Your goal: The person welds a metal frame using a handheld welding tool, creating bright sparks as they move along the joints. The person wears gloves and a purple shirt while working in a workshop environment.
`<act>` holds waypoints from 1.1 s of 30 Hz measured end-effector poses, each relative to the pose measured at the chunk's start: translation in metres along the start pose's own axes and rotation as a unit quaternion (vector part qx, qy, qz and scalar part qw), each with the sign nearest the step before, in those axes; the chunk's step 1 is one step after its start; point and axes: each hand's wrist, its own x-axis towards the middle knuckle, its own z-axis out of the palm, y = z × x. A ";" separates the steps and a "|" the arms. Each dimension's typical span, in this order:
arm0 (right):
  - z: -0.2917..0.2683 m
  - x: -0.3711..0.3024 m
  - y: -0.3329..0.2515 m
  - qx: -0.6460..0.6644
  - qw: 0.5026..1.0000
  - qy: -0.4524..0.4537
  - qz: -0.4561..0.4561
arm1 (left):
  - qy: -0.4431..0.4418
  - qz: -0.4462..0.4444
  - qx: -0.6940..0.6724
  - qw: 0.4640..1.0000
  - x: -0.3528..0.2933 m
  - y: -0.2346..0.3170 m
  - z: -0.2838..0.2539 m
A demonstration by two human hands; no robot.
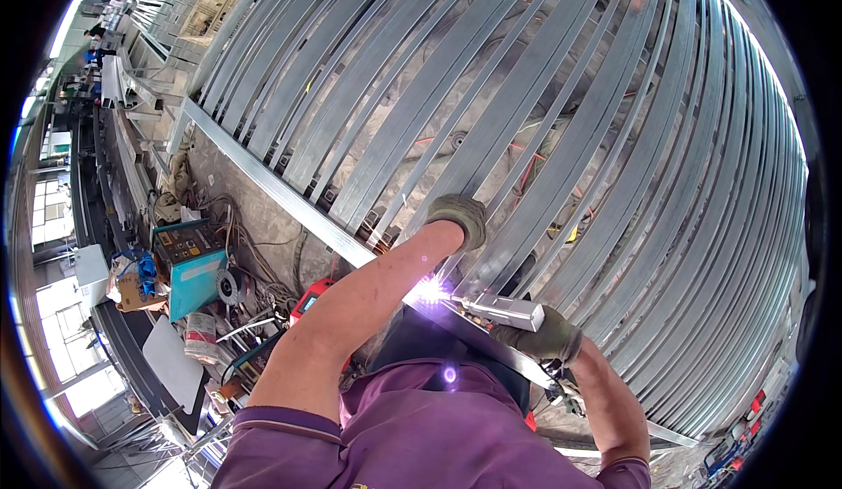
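Note:
My right hand (551, 335), in a grey-green work glove, grips a welding torch (507, 310) with a boxy silver body. Its thin nozzle points left, to a bright violet-white weld flash (430, 291). The flash sits where the tube ends meet a long silver edge rail (272, 184); its glare hides the joint. Above it my left hand (458, 217), gloved alike, is curled down over a flat metal tube (491, 149), its fingertips mostly hidden. My left forearm passes over the edge rail.
Many parallel metal tubes (614, 121) span the middle and right, with gaps showing cables on the floor. At left stand a turquoise machine box (195, 270), a wire reel (231, 285), a paint-spattered bucket (201, 335) and tangled cables (267, 270). A red device (311, 299) sits beside my left forearm.

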 end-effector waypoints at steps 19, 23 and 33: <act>0.023 -0.030 0.054 0.037 0.986 0.141 -0.076 | -0.007 -0.001 -0.012 1.000 0.001 -0.002 0.001; 0.035 -0.054 0.051 -0.029 0.960 0.231 -0.153 | -0.010 0.003 -0.025 1.000 -0.003 -0.008 0.002; 0.099 -0.080 0.073 0.089 0.951 0.289 -0.059 | 0.109 -0.078 -0.053 0.990 -0.039 -0.071 -0.048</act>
